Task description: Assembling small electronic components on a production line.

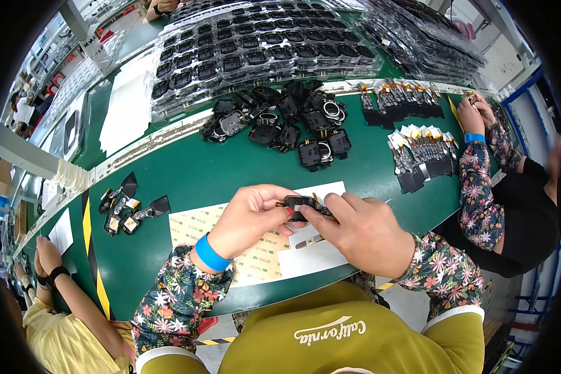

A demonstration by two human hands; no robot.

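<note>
My left hand grips a small black plastic housing by its left side, thumb and fingers closed round it. My right hand is closed at the housing's right end, its fingertips pressed on the top face. A small light patch shows inside the housing; the rest is partly hidden by my fingers. Beneath both hands lie a pale yellowish printed backing sheet and a white sheet. A thin dark strip rests on the white sheet just below the housing.
Black housings with coiled white cables are heaped beyond my hands. Flex-cable parts lie in rows at right and in a small cluster at left. Stacked clear trays fill the back. Co-workers' hands are at both sides.
</note>
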